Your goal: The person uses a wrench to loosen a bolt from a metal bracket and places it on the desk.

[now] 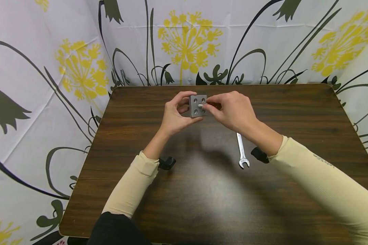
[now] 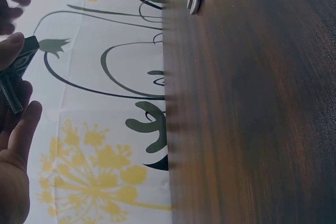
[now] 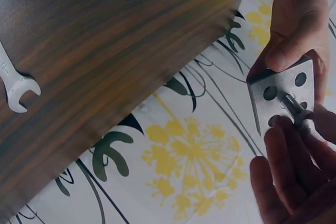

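Block of grey metal with a square, holed face (image 1: 192, 106) is up in front of you, above the far part of the dark wood-grain worktop (image 1: 202, 204). Your left hand (image 1: 176, 114) holds it by opposite edges, fingers curved over the top and thumb along the bottom, parted just as far as the block demands. Your right hand (image 1: 236, 109) has thumb and fingertips drawn nearly together, pinching the silvery threaded metal bolt (image 3: 293, 104) at the middle of that face.

On the side towards your left palm, a threaded length of metal (image 2: 11, 97) juts out past the block. It is probably the same bolt coming through, though you can't confirm that here, nor whether a head or nut sits under your right fingertips.

As for progress, you look to be partway: the bolt seems to be placed at the centre, but with your fingers on it, seating and tightness can't be judged. The round corner holes look unfilled as far as they show. Any final tightening seems not yet done, since the shiny steel open-ended wrench (image 1: 241, 149) lies on the worktop, partly hidden by your right arm in the head view, with neither hand touching it.
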A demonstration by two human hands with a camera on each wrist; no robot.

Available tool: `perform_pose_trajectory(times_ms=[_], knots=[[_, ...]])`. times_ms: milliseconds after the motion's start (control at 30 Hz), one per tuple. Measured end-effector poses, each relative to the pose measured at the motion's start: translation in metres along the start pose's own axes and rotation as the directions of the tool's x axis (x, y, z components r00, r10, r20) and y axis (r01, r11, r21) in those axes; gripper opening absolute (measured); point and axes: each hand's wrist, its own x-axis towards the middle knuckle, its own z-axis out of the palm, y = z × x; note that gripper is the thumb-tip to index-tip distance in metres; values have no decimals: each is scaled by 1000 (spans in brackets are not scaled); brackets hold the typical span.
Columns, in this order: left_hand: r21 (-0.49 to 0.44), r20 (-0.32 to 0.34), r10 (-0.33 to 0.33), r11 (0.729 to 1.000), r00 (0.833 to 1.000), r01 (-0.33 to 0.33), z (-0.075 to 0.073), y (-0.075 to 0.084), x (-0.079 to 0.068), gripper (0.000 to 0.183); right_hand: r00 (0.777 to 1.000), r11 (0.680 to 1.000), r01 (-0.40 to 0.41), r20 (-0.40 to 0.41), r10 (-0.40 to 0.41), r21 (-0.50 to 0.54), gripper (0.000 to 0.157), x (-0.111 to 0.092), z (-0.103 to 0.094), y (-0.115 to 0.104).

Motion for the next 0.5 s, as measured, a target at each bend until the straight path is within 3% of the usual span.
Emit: perform_pose_trajectory(times_ms=[200, 333, 500], knots=[[-8, 1, -8, 1000, 1000, 8, -1, -1, -2, 66, 981, 982, 185, -50, -188, -47, 25, -3, 2, 2], [-11, -2, 1, 1000, 1000, -1, -1, -2, -2, 66, 990, 994, 108, -84, -109, -26, 29, -3, 3, 1], [-12, -6, 16, 1000, 1000, -16, -1, -1, 0, 67, 999, 999, -37, -30, 36, -8, 31, -1, 2, -2]])
